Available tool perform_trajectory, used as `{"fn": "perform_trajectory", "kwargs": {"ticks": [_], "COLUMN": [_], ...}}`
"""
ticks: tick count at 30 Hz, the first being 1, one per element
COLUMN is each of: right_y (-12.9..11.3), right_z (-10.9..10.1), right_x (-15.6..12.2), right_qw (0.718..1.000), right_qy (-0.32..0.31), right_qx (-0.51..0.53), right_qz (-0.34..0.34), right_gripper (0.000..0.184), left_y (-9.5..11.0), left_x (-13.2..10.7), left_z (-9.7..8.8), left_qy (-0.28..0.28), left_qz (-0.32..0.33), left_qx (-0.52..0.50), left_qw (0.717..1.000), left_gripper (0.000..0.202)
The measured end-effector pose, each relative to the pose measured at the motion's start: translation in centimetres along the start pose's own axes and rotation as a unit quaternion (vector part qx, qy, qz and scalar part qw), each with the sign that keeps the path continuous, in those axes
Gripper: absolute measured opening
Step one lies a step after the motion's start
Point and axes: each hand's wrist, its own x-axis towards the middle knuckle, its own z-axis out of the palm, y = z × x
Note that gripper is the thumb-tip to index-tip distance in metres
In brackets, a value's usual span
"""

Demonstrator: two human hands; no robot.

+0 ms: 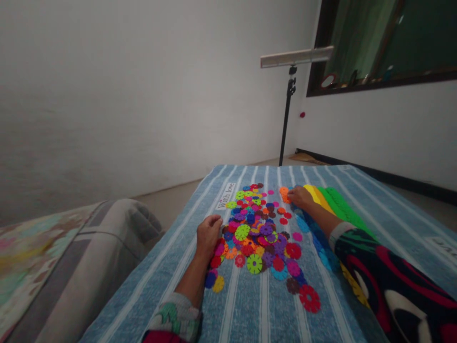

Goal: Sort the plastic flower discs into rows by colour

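A heap of small coloured plastic flower discs (257,233) lies on a blue striped cloth (250,305). My left hand (208,234) rests at the heap's left edge, fingers curled under; what they hold, if anything, is hidden. My right hand (300,196) reaches to the far right of the heap, fingertips pinched at an orange disc (284,191). Beside my right forearm lie rows of sorted discs: yellow (316,194), green (342,209) and blue (319,243).
A grey cushion (103,257) and patterned fabric (24,257) lie to the left. A light stand (287,114) rises behind the cloth near the wall corner. A dark window frame (378,81) is at the upper right.
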Motion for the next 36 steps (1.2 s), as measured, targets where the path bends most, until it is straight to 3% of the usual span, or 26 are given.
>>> {"fn": "perform_trajectory", "kwargs": {"ticks": [15,24,28,36], "right_y": [0.2,-0.3,-2.3,-5.5], "right_z": [0.8,0.0,-0.3,0.3], "right_x": [-0.1,-1.5,-4.4,-14.2], "right_qw": [0.989,0.986,0.985,0.964], "right_qy": [-0.002,0.020,0.015,-0.023], "right_qx": [-0.137,-0.141,-0.109,-0.024], "right_qz": [-0.046,-0.085,-0.135,-0.263], "right_gripper": [0.029,0.031,0.028,0.021], "left_y": [-1.1,-0.9,-0.9,-0.6], "left_x": [0.7,0.3,0.3,-0.2], "left_z": [0.1,0.2,0.3,0.7], "left_qy": [-0.017,-0.022,-0.026,-0.063], "left_qz": [0.014,0.024,0.040,0.089], "left_qx": [0.055,0.056,0.069,0.099], "left_qw": [0.998,0.998,0.996,0.989], "left_gripper": [0.028,0.028,0.026,0.026]}}
